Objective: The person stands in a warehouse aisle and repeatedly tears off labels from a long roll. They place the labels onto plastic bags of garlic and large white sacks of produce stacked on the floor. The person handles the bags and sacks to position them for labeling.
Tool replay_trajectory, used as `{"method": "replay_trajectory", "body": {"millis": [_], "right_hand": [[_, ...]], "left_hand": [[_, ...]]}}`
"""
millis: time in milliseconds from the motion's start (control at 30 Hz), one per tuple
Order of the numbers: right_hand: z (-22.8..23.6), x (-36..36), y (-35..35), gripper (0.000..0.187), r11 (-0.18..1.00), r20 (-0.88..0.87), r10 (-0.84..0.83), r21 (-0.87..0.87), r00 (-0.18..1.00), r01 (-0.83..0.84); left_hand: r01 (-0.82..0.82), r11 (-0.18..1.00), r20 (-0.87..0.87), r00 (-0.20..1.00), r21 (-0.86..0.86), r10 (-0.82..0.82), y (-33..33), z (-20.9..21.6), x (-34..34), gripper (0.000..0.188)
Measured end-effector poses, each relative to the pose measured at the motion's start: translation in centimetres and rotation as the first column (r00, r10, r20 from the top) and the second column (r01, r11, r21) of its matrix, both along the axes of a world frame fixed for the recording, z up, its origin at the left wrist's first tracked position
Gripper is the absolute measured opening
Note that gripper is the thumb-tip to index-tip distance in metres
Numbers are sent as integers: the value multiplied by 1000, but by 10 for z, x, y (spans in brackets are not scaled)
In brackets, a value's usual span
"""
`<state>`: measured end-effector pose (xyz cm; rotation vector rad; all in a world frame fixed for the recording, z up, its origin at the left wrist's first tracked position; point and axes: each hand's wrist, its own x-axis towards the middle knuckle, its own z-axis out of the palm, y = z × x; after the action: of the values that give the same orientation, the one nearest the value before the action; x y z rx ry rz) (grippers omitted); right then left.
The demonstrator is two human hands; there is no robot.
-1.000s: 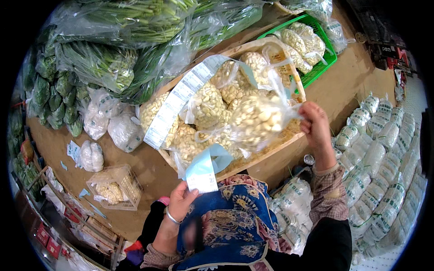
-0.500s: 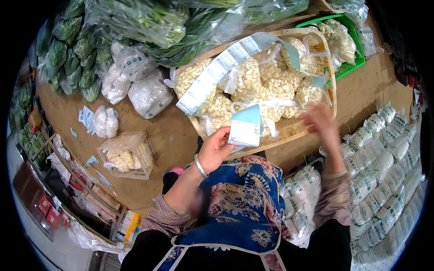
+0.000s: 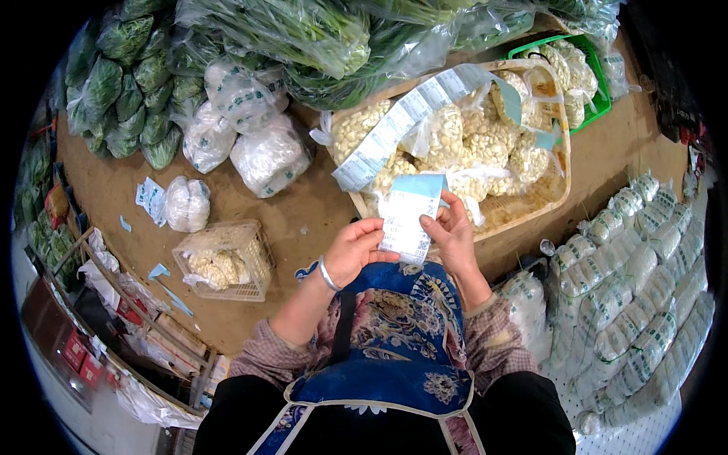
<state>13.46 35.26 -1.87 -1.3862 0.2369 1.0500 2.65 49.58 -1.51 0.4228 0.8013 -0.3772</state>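
Clearly, a white-and-blue label strip (image 3: pixel 410 220) is held in front of the blue floral apron (image 3: pixel 390 322), near the beige crate (image 3: pixel 500 216). The left hand (image 3: pixel 350 252) has its grip closed on the left edge; the right hand (image 3: pixel 455 241) likewise pinches its right edge. Inside the crate lie bagged garlic cloves (image 3: pixel 485 152), partly under a longer label strip (image 3: pixel 413 110).

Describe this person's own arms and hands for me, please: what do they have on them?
Both the left hand and the right hand are gloveless. A plain silver-coloured bangle circles the left wrist; the right wrist shows none. The forearms wear brownish checked sleeves, with black sleeves above them.
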Motion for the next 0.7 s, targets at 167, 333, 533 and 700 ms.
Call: {"method": "replay_trajectory", "body": {"millis": [167, 333, 533, 700], "right_hand": [[-1, -4, 7, 49, 997, 7, -8, -76, 1000, 8], [-12, -15, -5, 56, 988, -10, -83, -133, 996, 81], [-8, -11, -13, 58, 976, 8, -91, -199, 996, 91], [-11, -14, -22, 60, 976, 0, -152, -158, 988, 150]], "left_hand": [[14, 998, -28, 999, -57, -16, 7, -12, -7, 31], [84, 983, -44, 995, -161, -92, 10, -13, -3, 48], [160, 970, -30, 985, -182, -169, 5, -14, 0, 53], [199, 975, -69, 976, -103, -206, -3, -11, 8, 43]]}}
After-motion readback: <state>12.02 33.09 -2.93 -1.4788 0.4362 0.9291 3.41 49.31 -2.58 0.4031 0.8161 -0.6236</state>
